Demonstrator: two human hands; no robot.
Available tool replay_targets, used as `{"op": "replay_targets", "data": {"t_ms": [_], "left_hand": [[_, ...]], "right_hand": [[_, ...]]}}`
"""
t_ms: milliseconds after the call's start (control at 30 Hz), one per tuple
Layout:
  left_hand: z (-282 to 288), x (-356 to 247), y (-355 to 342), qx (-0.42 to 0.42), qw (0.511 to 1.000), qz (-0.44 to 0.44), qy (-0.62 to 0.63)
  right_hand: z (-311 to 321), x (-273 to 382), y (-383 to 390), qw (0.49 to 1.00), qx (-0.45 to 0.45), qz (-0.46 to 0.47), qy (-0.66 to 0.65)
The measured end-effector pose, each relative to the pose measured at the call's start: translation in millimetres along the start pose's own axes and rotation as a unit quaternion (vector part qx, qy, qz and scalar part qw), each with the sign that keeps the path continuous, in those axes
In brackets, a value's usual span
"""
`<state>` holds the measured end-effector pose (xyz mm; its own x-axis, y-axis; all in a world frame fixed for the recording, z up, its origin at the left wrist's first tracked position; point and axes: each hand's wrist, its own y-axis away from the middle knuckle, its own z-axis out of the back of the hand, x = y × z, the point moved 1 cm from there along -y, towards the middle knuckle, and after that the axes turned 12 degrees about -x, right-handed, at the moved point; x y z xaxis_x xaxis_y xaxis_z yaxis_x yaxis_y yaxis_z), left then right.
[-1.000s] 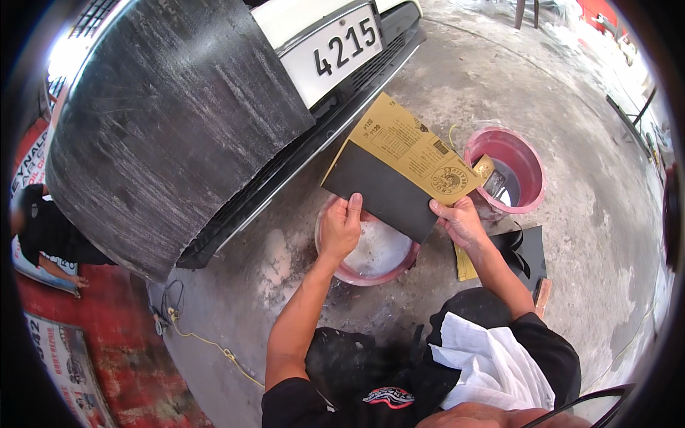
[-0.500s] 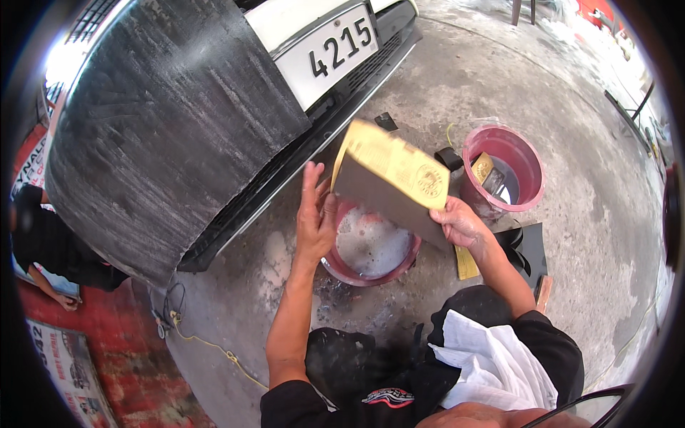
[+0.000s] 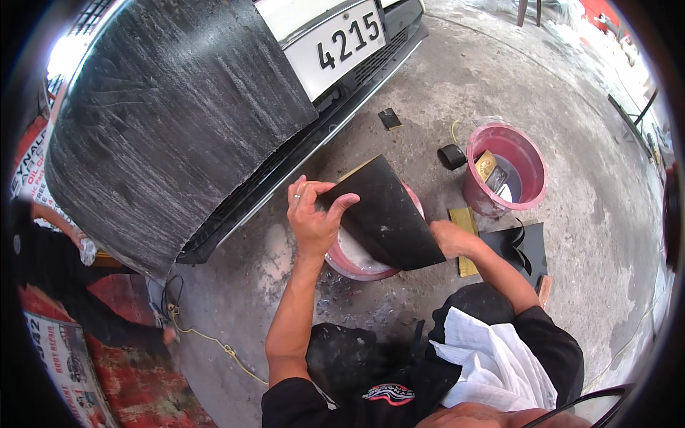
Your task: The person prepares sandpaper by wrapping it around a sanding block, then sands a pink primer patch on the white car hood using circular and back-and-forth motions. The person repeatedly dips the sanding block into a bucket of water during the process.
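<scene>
the black sandpaper sheet [image 3: 385, 214] is held tilted in the air above the pink basin [image 3: 362, 273], hiding much of that basin and its milky contents. a tan sliver shows along its upper edge, perhaps its backing. the right hand [image 3: 453, 239] has its fingers closed on the sheet's right edge, their tips partly hidden. the left hand [image 3: 314, 217] is at the opposite corner, thumb spread wide over the dark face; i cannot tell whether its fingers pinch the sheet or merely steady it.

the step in hand seems to be turning or folding the sheet (a crease, if any, is not visible). the next move likely calls for a sure hold at both ends, lest it dip into the basin.

further out, a pink bucket [image 3: 474, 182] holds a tan piece [image 3: 486, 165] and darker items, hard to make out. beside it lie a curled black strip [image 3: 452, 157] and more black sheets [image 3: 534, 246]. the car bumper [image 3: 399, 39] is cut off above; a co-worker [image 3: 46, 264] at far left is partly out of view.
</scene>
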<state>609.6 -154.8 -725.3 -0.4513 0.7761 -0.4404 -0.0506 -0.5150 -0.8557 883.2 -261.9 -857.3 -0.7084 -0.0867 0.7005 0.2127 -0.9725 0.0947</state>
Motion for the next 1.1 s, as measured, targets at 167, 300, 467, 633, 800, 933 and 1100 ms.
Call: {"op": "replay_targets", "data": {"t_ms": [167,300,467,633,800,933,1100], "left_hand": [[14,12,-7,0.158,0.946,0.224,0.173],[26,30,-13,0.286,0.886,0.289,0.223],[29,27,-8,0.309,0.900,0.212,0.225],[26,54,10,0.307,0.875,0.290,0.237],[14,41,19,0.335,0.888,0.242,0.202],[0,-2,12,0.334,0.901,0.217,0.170],[-6,-3,16,0.272,0.913,0.228,0.203]], "right_hand": [[69,81,-1,0.946,-0.311,0.072,-0.054],[82,106,-36,0.875,-0.238,0.183,-0.379],[78,117,-61,0.871,-0.003,0.103,-0.480],[67,80,-67,0.911,-0.027,0.101,-0.399],[70,103,-55,0.943,-0.092,0.204,-0.247],[67,112,-52,0.957,-0.150,0.204,-0.139],[70,118,-47,0.953,-0.204,0.194,-0.110]]}}
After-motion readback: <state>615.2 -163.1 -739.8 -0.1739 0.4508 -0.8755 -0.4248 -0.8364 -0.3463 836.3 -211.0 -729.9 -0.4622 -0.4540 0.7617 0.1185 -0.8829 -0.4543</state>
